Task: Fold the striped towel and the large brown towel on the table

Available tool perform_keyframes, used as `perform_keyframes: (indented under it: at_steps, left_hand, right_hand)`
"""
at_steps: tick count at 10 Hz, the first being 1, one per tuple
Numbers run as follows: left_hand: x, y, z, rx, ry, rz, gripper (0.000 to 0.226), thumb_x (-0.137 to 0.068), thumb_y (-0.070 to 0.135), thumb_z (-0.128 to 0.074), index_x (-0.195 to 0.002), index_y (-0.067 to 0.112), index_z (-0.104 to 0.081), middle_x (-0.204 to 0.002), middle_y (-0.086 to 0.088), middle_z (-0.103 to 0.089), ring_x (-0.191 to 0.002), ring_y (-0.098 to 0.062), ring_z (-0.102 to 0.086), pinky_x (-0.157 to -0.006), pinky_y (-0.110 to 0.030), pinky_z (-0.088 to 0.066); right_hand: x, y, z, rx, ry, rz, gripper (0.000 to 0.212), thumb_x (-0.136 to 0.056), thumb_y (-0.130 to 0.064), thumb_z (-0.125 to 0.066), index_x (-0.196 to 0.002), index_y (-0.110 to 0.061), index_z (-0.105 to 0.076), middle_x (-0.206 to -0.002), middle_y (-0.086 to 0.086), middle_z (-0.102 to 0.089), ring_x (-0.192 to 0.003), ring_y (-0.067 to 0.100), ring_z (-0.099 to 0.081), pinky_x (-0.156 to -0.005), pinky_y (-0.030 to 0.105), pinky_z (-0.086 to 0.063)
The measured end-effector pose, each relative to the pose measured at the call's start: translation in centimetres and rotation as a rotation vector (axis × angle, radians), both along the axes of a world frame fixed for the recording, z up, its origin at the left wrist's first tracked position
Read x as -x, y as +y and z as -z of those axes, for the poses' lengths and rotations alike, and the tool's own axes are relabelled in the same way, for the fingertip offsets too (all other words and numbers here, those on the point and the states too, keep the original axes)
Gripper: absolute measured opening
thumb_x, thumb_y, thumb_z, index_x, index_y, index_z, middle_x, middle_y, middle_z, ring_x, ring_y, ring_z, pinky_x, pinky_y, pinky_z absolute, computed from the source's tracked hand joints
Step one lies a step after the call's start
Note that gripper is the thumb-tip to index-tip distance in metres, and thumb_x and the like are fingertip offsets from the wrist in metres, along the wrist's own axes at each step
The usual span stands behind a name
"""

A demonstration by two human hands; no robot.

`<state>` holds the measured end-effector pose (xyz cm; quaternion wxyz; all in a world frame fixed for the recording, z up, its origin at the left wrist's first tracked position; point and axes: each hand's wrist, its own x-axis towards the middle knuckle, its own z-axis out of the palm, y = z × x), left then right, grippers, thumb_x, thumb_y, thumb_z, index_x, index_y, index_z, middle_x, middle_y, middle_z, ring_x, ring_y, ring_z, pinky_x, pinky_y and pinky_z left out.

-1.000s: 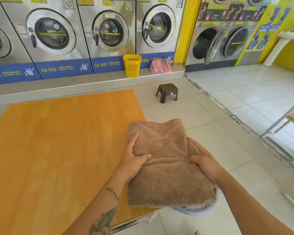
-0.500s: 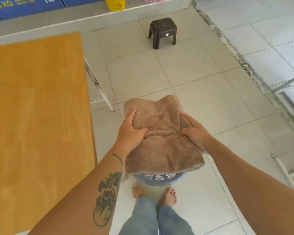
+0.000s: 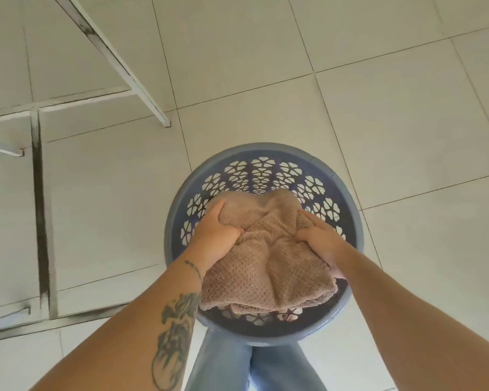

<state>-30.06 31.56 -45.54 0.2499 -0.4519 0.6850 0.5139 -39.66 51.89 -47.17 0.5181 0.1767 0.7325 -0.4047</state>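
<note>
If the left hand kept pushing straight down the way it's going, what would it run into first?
Most likely only the brown towel it grips, then the inside of the blue laundry basket below. The left hand sits within the rim; how deep the basket goes is unclear.

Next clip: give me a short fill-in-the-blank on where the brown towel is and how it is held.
1. The folded brown towel is held by ____ hands, the left hand and the right hand.
2. The towel is over a round ____ laundry basket.
3. The basket's wall has cut-outs shaped like ____.
4. The basket stands on a floor of pale ____.

Missing words: both; blue; flowers; tiles
</note>
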Motion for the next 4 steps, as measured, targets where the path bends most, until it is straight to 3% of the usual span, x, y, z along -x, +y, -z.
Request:
perform_keyframes:
  at_steps: [1,2,3,4]
  left_hand:
    - [0.5,-0.7,5.8,-0.047,-0.060,0.032,0.086,-0.089,0.026,-0.068,-0.156,0.039,-0.014,-0.154,0.003,-0.035,-0.119,-0.016,-0.054,-0.097,-0.033,-0.047]
    - [-0.6,-0.5,9.0,-0.093,-0.252,0.069,0.086,-0.090,0.036,-0.064,-0.155,0.043,-0.008,-0.161,-0.002,-0.023,-0.137,-0.030,-0.039,-0.107,-0.045,-0.041]
    - [-3.7,1.3,11.5,-0.150,-0.450,0.222,0.074,-0.089,0.031,-0.054,-0.153,0.042,-0.019,-0.151,-0.007,-0.039,-0.112,-0.029,-0.056,-0.085,-0.039,-0.055]
    - [-5.1,2.6,11.5,-0.109,-0.461,0.320,0.069,-0.090,0.028,-0.049,-0.154,0.032,-0.024,-0.140,-0.010,-0.047,-0.104,-0.026,-0.058,-0.081,-0.032,-0.053]
  right_hand:
    - [0.6,-0.4,5.4,-0.030,0.093,-0.083,0.076,-0.085,-0.013,-0.064,-0.148,-0.043,-0.035,-0.134,0.002,-0.051,-0.112,0.022,-0.051,-0.094,0.031,-0.039]
    - [-0.4,-0.4,8.4,-0.132,0.075,-0.211,0.074,-0.089,-0.016,-0.060,-0.153,-0.036,-0.027,-0.140,0.008,-0.050,-0.118,0.029,-0.051,-0.098,0.033,-0.040]
    - [-3.7,-0.1,10.5,-0.262,-0.057,-0.410,0.053,-0.096,-0.009,-0.049,-0.147,-0.011,-0.036,-0.135,0.020,-0.054,-0.120,0.037,-0.056,-0.097,0.038,-0.049]
    - [-5.3,-0.7,10.0,-0.266,-0.082,-0.515,0.047,-0.095,-0.008,-0.050,-0.142,-0.007,-0.043,-0.132,0.019,-0.057,-0.118,0.036,-0.058,-0.091,0.034,-0.050]
